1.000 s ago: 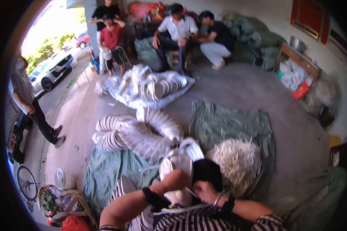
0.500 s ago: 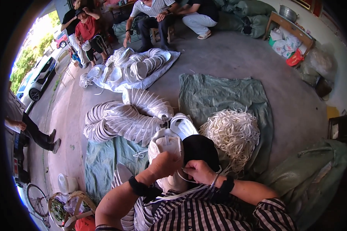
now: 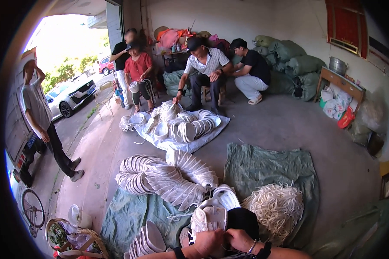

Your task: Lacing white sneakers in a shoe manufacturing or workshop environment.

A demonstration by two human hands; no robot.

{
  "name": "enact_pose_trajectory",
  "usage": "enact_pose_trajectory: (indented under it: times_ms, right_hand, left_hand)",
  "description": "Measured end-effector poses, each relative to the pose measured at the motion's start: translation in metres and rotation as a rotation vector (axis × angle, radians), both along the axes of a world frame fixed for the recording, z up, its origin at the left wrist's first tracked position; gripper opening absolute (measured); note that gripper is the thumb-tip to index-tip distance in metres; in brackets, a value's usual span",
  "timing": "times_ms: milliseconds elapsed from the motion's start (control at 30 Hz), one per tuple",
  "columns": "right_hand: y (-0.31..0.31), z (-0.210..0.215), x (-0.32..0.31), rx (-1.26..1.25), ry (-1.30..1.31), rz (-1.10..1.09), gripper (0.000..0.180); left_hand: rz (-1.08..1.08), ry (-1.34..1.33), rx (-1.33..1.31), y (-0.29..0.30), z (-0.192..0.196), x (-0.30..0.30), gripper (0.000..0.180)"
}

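Observation:
My left hand (image 3: 208,242) and my right hand (image 3: 239,240) meet at the bottom edge, both closed on the near end of a white sneaker (image 3: 208,217) that points away from me. A black rounded object (image 3: 244,219) lies just right of the sneaker, above my right hand. A second white sneaker (image 3: 225,196) sits just beyond the first. A heap of white laces (image 3: 275,206) lies to the right on a green sheet (image 3: 268,162). Both wrists wear dark bands.
Rows of stacked white sneakers (image 3: 164,177) lie ahead on the left, and more (image 3: 148,239) by my left arm. Another pile (image 3: 181,125) rests on a pale sheet near several seated people (image 3: 205,71). A person (image 3: 41,121) stands at left. A basket (image 3: 73,237) is at lower left.
The view has tilted up, so my hands and the sneaker now sit at the bottom edge and more of the room and people shows. My hands stay together on the sneaker.

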State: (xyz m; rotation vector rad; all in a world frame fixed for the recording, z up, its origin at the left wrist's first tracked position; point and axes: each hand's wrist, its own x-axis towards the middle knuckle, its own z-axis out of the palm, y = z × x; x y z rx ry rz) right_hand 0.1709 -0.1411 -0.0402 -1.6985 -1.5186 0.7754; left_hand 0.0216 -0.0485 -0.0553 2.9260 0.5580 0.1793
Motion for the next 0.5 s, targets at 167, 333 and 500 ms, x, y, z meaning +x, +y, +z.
enact_pose_trajectory:
  times_ms: [167,333,500]
  right_hand:
    - [0.003,0.012,0.012,-0.281,0.263,-0.036,0.017]
    - [0.003,-0.005,0.007,-0.086,0.182,-0.091,0.013]
    - [0.026,0.025,0.023,0.271,-0.557,0.183,0.02]
  left_hand:
    - [-0.113,0.111,0.056,0.003,0.017,0.005,0.006]
    - [-0.305,-0.027,0.586,0.02,-0.031,0.0,0.007]
    - [-0.065,-0.14,-0.316,0.007,0.028,-0.002,0.007]
